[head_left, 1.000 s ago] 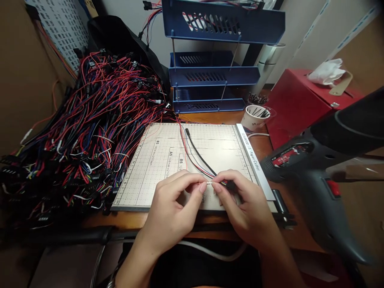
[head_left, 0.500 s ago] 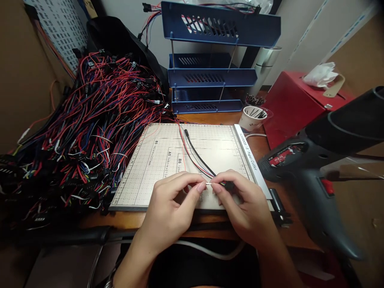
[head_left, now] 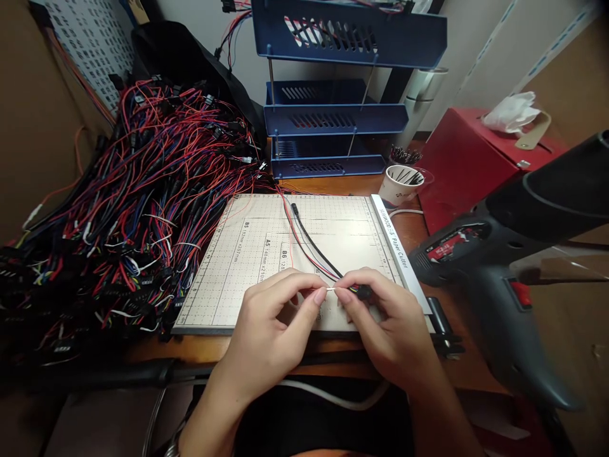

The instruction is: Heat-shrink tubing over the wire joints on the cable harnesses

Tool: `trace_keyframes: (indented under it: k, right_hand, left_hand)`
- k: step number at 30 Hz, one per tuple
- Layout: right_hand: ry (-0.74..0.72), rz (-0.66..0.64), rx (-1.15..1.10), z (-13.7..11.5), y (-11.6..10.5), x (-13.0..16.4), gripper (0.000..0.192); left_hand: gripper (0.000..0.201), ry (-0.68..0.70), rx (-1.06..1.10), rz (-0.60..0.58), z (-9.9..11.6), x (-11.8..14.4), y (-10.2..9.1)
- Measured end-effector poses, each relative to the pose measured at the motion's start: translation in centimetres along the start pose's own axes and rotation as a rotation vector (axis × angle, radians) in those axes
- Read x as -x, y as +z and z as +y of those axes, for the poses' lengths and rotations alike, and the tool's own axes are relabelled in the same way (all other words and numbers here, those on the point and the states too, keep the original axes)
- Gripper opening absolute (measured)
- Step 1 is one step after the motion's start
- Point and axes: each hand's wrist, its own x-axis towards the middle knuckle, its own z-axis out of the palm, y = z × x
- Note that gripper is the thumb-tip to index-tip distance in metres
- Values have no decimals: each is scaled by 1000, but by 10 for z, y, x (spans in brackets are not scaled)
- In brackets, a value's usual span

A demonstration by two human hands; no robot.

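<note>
My left hand (head_left: pixel 280 314) and my right hand (head_left: pixel 380 317) meet above the front of the paper cutter board (head_left: pixel 228 273). Thumb and forefinger of each are pinched on a thin white wire (head_left: pixel 330 289), whose short bare stretch shows between the fingertips. Beside my right fingers lies a black cable (head_left: pixel 316 247) with a round plug at its far end and a dark connector (head_left: pixel 364 292) with coloured wires near my hand. Red and dark wires run from the back of the board toward my fingers. My curled lower fingers hide part of the wires.
A large heap of red, blue and black wires (head_left: pixel 166 171) fills the left. Blue tiered trays (head_left: pixel 333 120) stand behind the board. A paper cup (head_left: pixel 402 184) of thin black pieces, a red tissue box (head_left: pixel 466 165) and a heat gun (head_left: pixel 504 273) are on the right.
Both hands keep nearly the same pinch on the white wire. The view has shifted slightly, and the dark connector beside my right fingers shows a little more.
</note>
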Motion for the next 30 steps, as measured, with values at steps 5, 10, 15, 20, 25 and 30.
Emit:
trace_keyframes:
  k: [5, 10, 15, 20, 25, 30]
  right_hand:
    - [120, 3, -180, -6, -10, 5, 13]
    - [195, -57, -511, -27, -17, 11, 15]
    - [444, 139, -697, -42, -13, 5, 34]
    - [431, 190, -749, -29, -9, -7, 38]
    - [449, 212, -779, -17, -6, -10, 42]
    - [444, 212, -758, -13, -4, -8, 41]
  left_hand:
    - [35, 142, -228, 14, 3, 0, -14]
    - [50, 328, -507, -107, 4, -8, -24]
    - [39, 366, -358, -194, 7, -14, -21]
    - [33, 270, -213, -138, 11, -13, -9]
    - [27, 171, -127, -6, 12, -13, 0]
    - [31, 134, -132, 23, 13, -15, 0]
